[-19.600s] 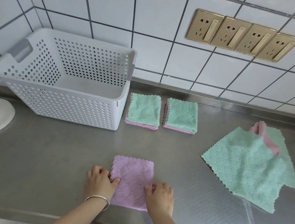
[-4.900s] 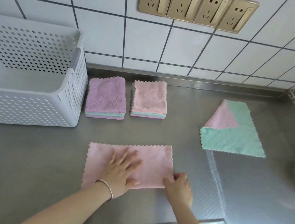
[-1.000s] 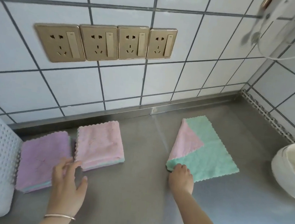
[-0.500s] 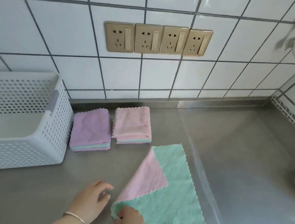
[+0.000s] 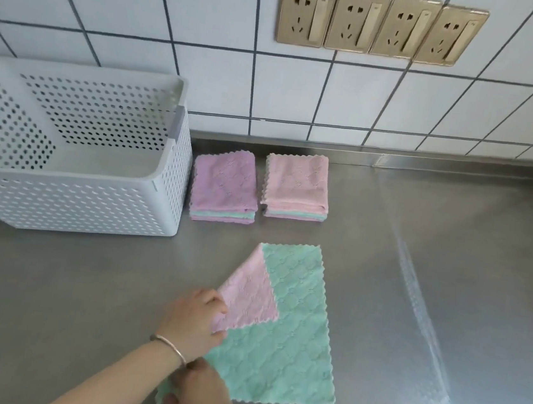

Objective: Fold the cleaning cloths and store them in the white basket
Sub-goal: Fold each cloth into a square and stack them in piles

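While the left hand (image 5: 193,319) pinched the folded-over pink corner of the green cloth (image 5: 289,344), the right hand (image 5: 200,393) gripped its near corner just below; beyond them sat two folded stacks (image 5: 225,190) and the white basket (image 5: 68,206).

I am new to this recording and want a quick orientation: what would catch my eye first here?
Probably the green cloth spread at the front of the steel counter, its pink corner turned over, with the left hand and right hand at its near left edge. Behind it, two stacks of folded cloths lie beside the white basket.
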`<move>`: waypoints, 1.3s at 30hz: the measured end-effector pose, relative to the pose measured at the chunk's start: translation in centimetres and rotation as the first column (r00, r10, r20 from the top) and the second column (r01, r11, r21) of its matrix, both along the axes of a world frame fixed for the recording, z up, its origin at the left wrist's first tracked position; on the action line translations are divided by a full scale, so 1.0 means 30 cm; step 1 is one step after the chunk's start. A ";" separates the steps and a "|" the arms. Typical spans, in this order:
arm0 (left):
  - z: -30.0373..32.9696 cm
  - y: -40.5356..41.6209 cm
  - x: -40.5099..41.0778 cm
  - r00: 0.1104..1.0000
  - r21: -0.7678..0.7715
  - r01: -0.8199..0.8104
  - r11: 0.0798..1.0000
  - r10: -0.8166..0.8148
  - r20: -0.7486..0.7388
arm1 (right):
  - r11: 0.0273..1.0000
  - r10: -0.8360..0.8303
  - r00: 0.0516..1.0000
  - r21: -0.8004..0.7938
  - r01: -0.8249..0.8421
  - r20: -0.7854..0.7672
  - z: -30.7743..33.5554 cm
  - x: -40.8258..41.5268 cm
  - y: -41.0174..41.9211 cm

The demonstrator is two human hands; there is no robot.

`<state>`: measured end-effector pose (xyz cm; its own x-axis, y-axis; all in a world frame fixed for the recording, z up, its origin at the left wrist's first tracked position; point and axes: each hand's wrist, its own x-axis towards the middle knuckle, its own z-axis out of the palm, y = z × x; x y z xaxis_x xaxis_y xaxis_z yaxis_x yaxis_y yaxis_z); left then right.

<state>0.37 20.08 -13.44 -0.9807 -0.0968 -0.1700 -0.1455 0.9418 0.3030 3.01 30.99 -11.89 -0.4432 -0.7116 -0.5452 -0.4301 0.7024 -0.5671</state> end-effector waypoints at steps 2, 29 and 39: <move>0.006 0.021 -0.012 0.993 -0.054 0.097 0.994 -0.094 0.066 | 0.993 0.082 0.996 -0.078 -0.085 -0.043 0.008 -0.019 0.044; 0.001 -0.144 -0.059 0.733 0.062 -0.681 0.730 0.677 0.068 | 0.952 0.058 0.796 0.273 0.138 -0.602 -0.077 -0.297 0.396; 0.053 0.159 0.130 0.965 -0.069 0.170 0.983 -0.152 0.213 | 0.960 0.202 0.786 -0.041 -0.277 -0.584 -0.063 -0.157 0.348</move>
